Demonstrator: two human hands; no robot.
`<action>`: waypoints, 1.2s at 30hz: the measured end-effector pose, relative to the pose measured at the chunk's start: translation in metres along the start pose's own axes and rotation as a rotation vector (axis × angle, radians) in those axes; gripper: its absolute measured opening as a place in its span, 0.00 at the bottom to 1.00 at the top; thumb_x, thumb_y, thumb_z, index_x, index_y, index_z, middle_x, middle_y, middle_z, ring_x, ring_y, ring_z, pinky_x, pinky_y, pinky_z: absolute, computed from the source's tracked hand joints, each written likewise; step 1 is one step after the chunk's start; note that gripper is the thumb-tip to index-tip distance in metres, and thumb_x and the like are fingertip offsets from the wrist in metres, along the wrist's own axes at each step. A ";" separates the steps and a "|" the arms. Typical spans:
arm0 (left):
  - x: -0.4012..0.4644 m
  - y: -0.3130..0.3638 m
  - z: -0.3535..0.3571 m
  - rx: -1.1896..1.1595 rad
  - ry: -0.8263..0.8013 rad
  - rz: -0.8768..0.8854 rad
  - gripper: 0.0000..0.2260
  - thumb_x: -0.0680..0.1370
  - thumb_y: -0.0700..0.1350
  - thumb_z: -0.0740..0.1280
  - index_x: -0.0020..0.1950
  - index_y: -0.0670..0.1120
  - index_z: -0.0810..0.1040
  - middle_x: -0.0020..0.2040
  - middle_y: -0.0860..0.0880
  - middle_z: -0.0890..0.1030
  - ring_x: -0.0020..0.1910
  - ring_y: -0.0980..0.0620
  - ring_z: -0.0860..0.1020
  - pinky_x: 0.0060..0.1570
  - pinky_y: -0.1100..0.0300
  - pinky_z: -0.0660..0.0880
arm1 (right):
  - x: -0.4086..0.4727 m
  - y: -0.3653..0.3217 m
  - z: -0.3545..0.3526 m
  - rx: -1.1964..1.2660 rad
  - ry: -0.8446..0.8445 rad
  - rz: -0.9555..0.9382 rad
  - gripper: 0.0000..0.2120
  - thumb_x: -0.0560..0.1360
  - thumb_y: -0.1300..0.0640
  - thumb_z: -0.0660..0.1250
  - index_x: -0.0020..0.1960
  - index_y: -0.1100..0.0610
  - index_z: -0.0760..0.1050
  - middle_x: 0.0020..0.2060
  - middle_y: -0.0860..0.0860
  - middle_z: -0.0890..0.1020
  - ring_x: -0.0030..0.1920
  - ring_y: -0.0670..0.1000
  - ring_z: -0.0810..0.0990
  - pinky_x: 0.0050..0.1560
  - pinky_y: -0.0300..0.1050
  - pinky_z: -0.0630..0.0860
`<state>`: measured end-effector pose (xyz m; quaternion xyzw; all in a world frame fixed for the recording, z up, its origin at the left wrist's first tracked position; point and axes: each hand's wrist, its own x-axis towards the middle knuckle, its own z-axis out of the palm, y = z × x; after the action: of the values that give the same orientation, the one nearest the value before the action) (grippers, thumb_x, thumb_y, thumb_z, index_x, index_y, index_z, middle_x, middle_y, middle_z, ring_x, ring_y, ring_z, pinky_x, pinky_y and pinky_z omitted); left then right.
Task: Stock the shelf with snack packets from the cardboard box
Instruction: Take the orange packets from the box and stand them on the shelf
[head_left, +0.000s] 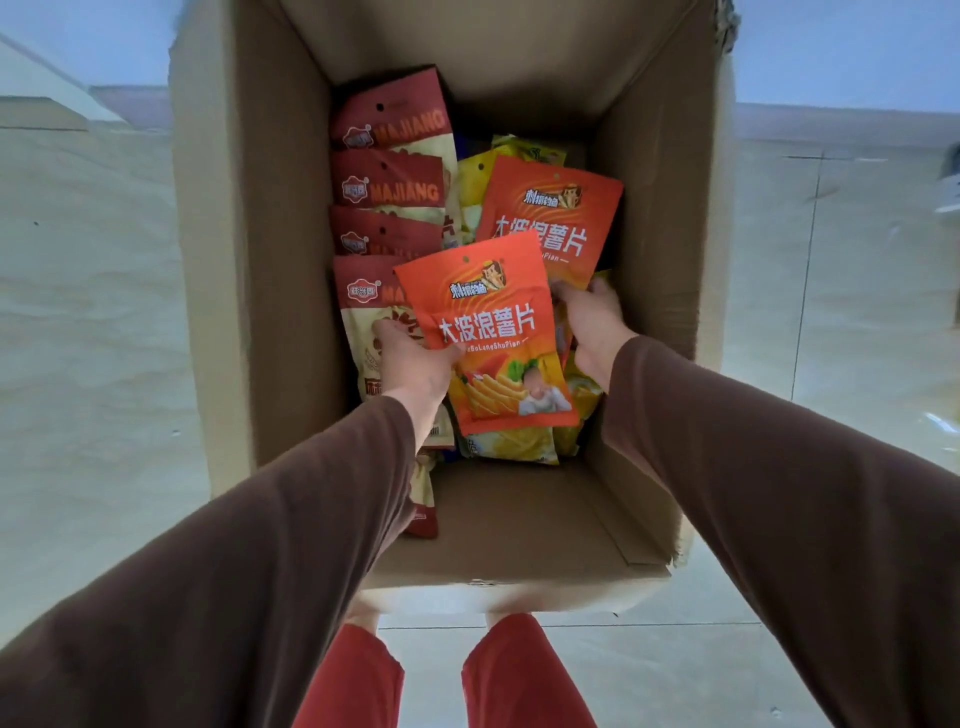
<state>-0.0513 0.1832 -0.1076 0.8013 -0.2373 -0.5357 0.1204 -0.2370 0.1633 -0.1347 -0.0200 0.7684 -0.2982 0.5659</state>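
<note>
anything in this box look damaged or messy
Mostly tidy. The cardboard box has a torn, ragged near right corner. The red packets overlap in a neat row on the left, but the yellow packets lie jumbled underneath the orange ones.

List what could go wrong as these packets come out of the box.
1. The left hand grips the front orange chip packet only at its edge, so it might slip back into the cardboard box.
2. The right hand reaches among the packets near the second orange packet; lifting may drag loose yellow packets along.
3. The overlapping red MAJIANG packets beside the left hand could topple if knocked.
</note>
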 end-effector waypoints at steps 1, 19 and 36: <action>-0.003 -0.001 0.002 -0.033 -0.016 -0.038 0.25 0.73 0.42 0.77 0.62 0.46 0.65 0.55 0.47 0.78 0.50 0.48 0.80 0.54 0.49 0.80 | -0.004 0.000 0.000 0.037 -0.020 0.016 0.14 0.79 0.53 0.71 0.62 0.52 0.74 0.51 0.54 0.86 0.45 0.55 0.87 0.47 0.54 0.85; -0.198 0.101 -0.092 -0.461 -0.641 -0.022 0.24 0.79 0.50 0.72 0.73 0.48 0.72 0.67 0.41 0.79 0.64 0.38 0.79 0.60 0.39 0.77 | -0.257 -0.122 -0.105 0.290 -0.078 -0.186 0.07 0.83 0.54 0.65 0.59 0.52 0.78 0.43 0.47 0.87 0.41 0.49 0.88 0.39 0.46 0.83; -0.682 0.313 -0.034 0.143 -1.185 0.729 0.24 0.75 0.45 0.76 0.69 0.47 0.74 0.60 0.44 0.83 0.58 0.42 0.83 0.59 0.43 0.79 | -0.680 -0.222 -0.438 0.692 0.527 -0.654 0.12 0.74 0.54 0.77 0.55 0.53 0.81 0.44 0.48 0.88 0.44 0.51 0.87 0.48 0.49 0.84</action>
<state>-0.3129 0.2598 0.5926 0.2492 -0.5515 -0.7910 0.0897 -0.4471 0.4221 0.6345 0.0049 0.6950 -0.6891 0.2051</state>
